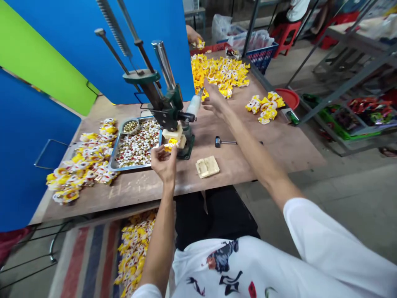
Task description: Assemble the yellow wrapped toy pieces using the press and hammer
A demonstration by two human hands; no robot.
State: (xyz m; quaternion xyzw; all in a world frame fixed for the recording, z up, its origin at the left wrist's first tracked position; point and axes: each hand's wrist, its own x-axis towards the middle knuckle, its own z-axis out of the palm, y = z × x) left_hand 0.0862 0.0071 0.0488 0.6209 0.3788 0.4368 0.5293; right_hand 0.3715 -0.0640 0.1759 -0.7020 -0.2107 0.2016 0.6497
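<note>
My left hand (163,162) pinches a small yellow-and-white foil packet (171,145) right by a cream block (172,133) at the base of a green bench hand press (164,108). My right hand (215,99) is raised with its fingers apart, holding nothing. It is nearest to the press's white handle grip (194,105) and a large heap of yellow foil packets (218,72). A steel tray (112,153) holds many white-and-gold pieces, with a round dish of brass eyelets (131,127) in its corner.
Packet heaps lie on the plywood table (242,155) at left and right, beside a small hammer (223,142) and a cream block (207,167). Another person's hand (192,35) is at the far edge. More packets lie on the striped floor mat (135,248). A metal shelf stands at right.
</note>
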